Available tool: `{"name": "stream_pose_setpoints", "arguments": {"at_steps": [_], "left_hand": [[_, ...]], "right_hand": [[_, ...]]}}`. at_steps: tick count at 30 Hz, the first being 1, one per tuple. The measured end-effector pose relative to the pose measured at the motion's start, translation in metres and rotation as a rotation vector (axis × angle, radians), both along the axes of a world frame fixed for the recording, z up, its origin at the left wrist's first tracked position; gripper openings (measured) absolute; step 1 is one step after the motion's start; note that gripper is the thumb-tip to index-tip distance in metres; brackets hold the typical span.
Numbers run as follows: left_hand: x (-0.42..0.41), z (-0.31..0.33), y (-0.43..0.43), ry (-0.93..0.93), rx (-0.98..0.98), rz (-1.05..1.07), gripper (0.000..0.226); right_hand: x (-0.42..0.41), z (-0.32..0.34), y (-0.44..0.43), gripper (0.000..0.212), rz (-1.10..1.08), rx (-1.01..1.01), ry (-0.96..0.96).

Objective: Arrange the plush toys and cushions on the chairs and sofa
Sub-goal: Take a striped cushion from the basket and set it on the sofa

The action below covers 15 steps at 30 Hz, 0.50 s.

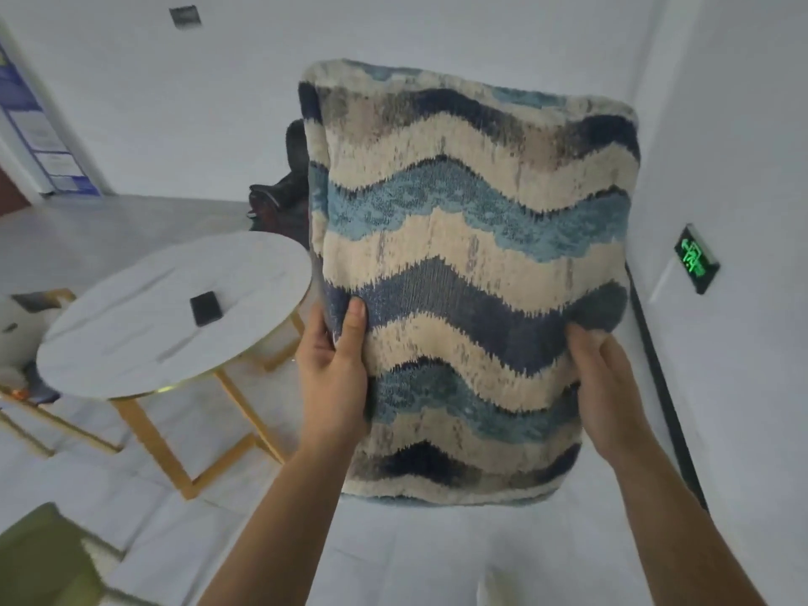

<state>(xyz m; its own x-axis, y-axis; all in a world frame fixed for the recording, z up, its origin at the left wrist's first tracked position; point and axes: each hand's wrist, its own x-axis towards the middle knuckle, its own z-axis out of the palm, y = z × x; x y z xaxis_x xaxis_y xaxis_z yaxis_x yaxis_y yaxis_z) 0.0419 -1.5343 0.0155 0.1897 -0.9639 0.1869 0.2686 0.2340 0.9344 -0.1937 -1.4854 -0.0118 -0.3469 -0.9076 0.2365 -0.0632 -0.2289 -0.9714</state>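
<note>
Both forearms rose from the bottom of the frame toward its centre, bare and slightly converging. The left hand (334,369) gripped the cushion (472,277) at its left edge, a little below mid-height: the thumb lay flat and upright on the front face, while the fingers wrapped out of sight behind the edge, so the hand was clamped on the fabric. The right hand (605,387) met the cushion's right edge at about the same height, palm turned inward and pressed against the side, fingertips dug into the front face where the fabric puckered; it too was closed on the cushion.

The cushion was held upright in the air, filling the centre and right of the frame, its face toward the camera. It carried wavy bands of cream, light blue and dark navy. Most of its body stood above the two grips, and its lower edge hung below them, between the wrists.

At the left of the frame stood a round white table (131,343) on gold-coloured legs, with a small black object (206,307) lying on its top. Behind the cushion's upper left edge a dark shape (284,190) showed, too hidden to identify. A green lit sign (695,259) was set low on the wall at the right.
</note>
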Motion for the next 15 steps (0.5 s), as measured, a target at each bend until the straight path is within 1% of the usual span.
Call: {"name": "stream_pose_setpoints", "arguments": {"at_steps": [2, 3, 4, 6, 7, 12, 15], "left_hand": [[-0.041, -0.003, -0.056, -0.039, -0.009, -0.015, 0.031], [-0.059, -0.002, -0.085, -0.055, -0.013, -0.019, 0.03], [-0.074, 0.001, -0.112, -0.081, -0.019, -0.021, 0.029], [-0.099, 0.009, -0.166, -0.133, -0.043, -0.011, 0.031], [-0.109, 0.014, -0.193, -0.135, -0.053, -0.008, 0.032], [-0.147, 0.017, -0.317, -0.081, -0.041, -0.003, 0.03], [-0.172, 0.002, -0.394, -0.018, 0.007, 0.018, 0.05]], "right_hand": [[-0.037, -0.007, -0.053, 0.055, -0.096, -0.03, 0.044], [-0.053, -0.006, -0.081, 0.058, -0.127, -0.029, 0.065], [-0.068, -0.003, -0.109, 0.055, -0.144, -0.021, 0.076], [-0.095, 0.006, -0.165, 0.037, -0.155, -0.012, 0.086], [-0.106, 0.013, -0.194, 0.031, -0.155, -0.016, 0.096], [-0.146, 0.025, -0.332, 0.031, -0.136, 0.015, 0.144], [-0.166, 0.012, -0.416, 0.026, -0.089, -0.01, 0.118]]}}
